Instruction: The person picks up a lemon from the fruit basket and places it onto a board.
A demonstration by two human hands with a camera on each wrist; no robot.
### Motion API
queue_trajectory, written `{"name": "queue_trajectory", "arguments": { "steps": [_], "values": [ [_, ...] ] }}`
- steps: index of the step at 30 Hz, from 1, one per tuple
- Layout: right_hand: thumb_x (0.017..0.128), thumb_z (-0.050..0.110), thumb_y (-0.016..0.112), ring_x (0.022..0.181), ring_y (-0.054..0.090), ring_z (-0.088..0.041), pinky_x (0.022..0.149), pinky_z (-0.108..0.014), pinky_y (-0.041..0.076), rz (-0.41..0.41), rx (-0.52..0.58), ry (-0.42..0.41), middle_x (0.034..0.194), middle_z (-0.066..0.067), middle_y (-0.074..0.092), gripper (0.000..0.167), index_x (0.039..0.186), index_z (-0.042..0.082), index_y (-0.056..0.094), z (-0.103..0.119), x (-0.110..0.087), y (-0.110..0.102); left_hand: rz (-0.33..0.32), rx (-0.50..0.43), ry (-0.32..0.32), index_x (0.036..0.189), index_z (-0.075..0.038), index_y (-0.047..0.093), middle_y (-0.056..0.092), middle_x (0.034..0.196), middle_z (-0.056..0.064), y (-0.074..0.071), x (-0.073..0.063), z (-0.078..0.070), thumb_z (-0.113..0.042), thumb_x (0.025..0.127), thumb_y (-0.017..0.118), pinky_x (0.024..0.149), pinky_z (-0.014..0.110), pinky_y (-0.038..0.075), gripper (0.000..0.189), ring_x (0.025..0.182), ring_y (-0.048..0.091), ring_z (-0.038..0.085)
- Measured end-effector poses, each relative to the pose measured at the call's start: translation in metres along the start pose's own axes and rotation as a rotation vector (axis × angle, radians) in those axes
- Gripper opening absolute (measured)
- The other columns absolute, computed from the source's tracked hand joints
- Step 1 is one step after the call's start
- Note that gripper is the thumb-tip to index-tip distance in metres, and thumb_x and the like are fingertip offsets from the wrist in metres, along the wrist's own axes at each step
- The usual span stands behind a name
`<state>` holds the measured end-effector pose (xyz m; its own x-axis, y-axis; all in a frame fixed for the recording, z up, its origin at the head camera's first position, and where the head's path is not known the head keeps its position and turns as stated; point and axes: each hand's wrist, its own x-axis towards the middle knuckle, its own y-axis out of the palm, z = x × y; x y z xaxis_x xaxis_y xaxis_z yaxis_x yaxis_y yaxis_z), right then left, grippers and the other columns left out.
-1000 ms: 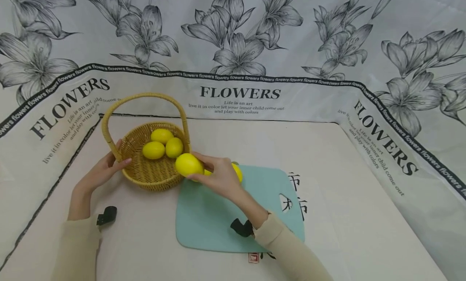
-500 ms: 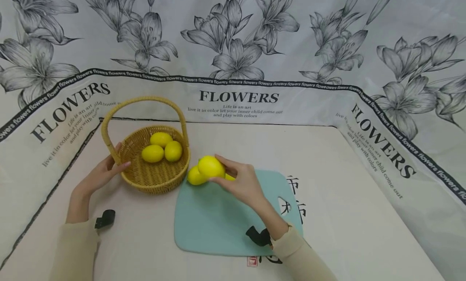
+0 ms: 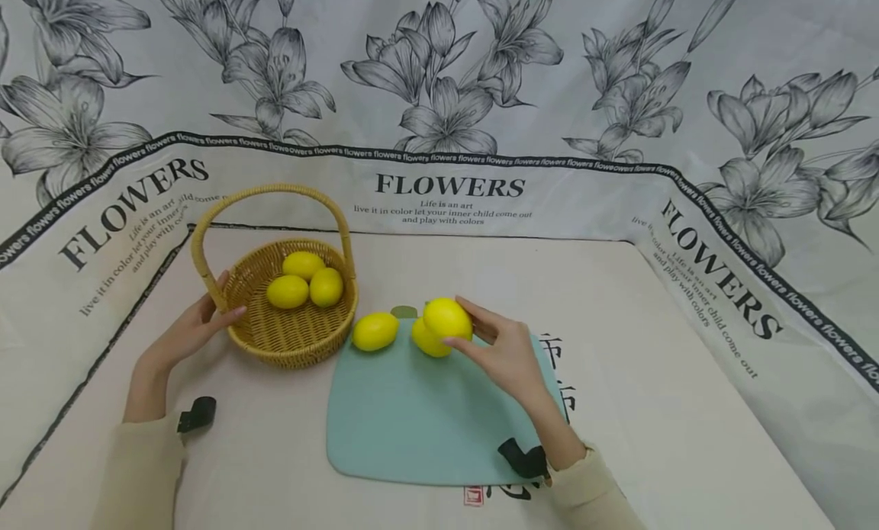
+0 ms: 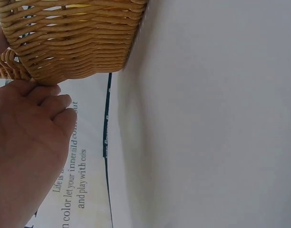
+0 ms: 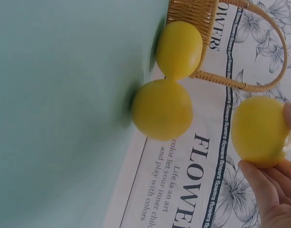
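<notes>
- A lemon [image 3: 448, 319] shifted rightward to above the turquoise board [image 3: 426, 415], pinched between the thumb and fingers of the right hand [image 3: 507, 356].
- That put it farther outside the wicker basket [image 3: 302, 333], where three lemons [image 3: 287, 292] lay.
- The left hand [image 3: 181, 330], as before, gripped the basket's rim.
- A board-edge lemon [image 3: 375, 332], partly covered earlier, showed whole; another lemon [image 3: 427, 345] sat partly hidden.
</notes>
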<state>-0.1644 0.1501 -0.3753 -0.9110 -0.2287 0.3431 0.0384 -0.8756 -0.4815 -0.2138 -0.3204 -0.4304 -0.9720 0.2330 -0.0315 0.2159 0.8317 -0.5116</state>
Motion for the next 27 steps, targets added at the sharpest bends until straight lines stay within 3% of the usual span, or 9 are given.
{"name": "queue_trajectory", "arguments": {
  "steps": [11, 19, 27],
  "values": [
    [0.08, 0.019, 0.079, 0.117, 0.059, -0.026, 0.087, -0.025, 0.051, -0.048, -0.076, 0.052, 0.132, -0.014, 0.058, 0.061, 0.134, 0.003, 0.056, -0.018, -0.005, -0.033, 0.01, -0.007, -0.005, 0.154, -0.018, -0.009, -0.007, 0.157, 0.026, 0.003, 0.0, -0.003, -0.033, 0.101, 0.05, 0.104, 0.074, 0.003, 0.081, 0.14, -0.006, 0.051],
    [0.081, 0.018, 0.077, 0.119, 0.057, -0.027, 0.09, -0.027, 0.05, -0.058, -0.054, 0.118, 0.134, -0.016, 0.056, 0.061, 0.135, 0.002, 0.055, -0.031, -0.012, -0.04, 0.003, 0.008, -0.03, 0.154, -0.019, -0.009, -0.009, 0.156, 0.027, 0.002, 0.001, 0.0, -0.033, 0.101, 0.049, 0.103, 0.075, 0.004, 0.081, 0.139, -0.007, 0.052],
    [0.081, 0.018, 0.078, 0.118, 0.058, -0.027, 0.089, -0.027, 0.05, -0.057, -0.079, 0.126, 0.133, -0.016, 0.057, 0.06, 0.135, 0.003, 0.056, -0.039, -0.016, -0.04, 0.002, -0.001, -0.021, 0.154, -0.021, -0.009, -0.008, 0.156, 0.027, 0.001, -0.001, -0.003, -0.035, 0.1, 0.051, 0.103, 0.075, 0.004, 0.082, 0.14, -0.006, 0.052]
  ]
}}
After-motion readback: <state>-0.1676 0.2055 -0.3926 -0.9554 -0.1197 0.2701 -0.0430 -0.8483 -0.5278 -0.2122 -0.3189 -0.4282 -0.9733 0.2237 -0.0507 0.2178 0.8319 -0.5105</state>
